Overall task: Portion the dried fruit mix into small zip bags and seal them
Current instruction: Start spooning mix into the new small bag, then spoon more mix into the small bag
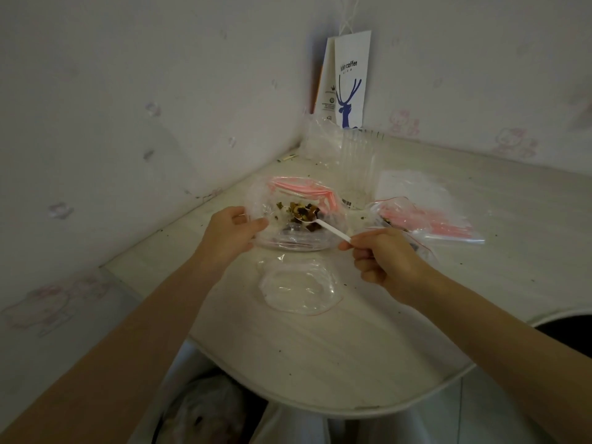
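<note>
A clear plastic container (278, 241) holds the dried fruit mix (299, 210) at the middle of the table. My left hand (229, 233) grips its left rim. My right hand (382, 256) pinches the handle of a white plastic spoon (330, 228), whose bowl sits in the mix with fruit on it. An empty small zip bag (298, 288) lies flat on the table just in front of the container. A pile of zip bags with pink-red seals (432, 221) lies to the right, and more of them (301, 187) show behind the container.
A tall clear plastic container (357, 169) stands behind the mix, with crumpled plastic (317, 139) and a white paper coffee bag (350, 80) in the wall corner. Crumbs dot the pale table (352, 347). A bin with a white liner (205, 411) sits below the table's front edge.
</note>
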